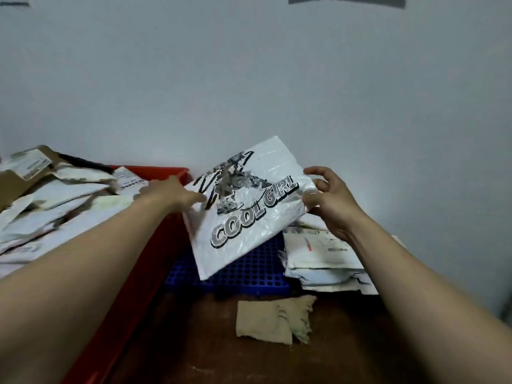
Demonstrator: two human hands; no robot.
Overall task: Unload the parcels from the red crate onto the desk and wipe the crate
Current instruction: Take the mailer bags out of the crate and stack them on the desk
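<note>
The white bag (249, 206) with "COOL GIRL" on it is up in the air and tilted. It is just right of the red crate (160, 245) and over a blue mat (249, 273). The bag looks smooth and floppy, so it could slip and fall if the hold is weak. It could also slide off the pile (324, 253) of parcels at the right. The right hand (327, 198) pinches the bag's right corner with thumb and finger, and its other fingers curl loosely. The left hand (177, 192) touches the bag's left edge, but it is blurry, so whether it pinches cannot be told. Many parcels (55, 217) fill the crate. A cloth (274, 318) lies near on the brown desk (194, 356).
</note>
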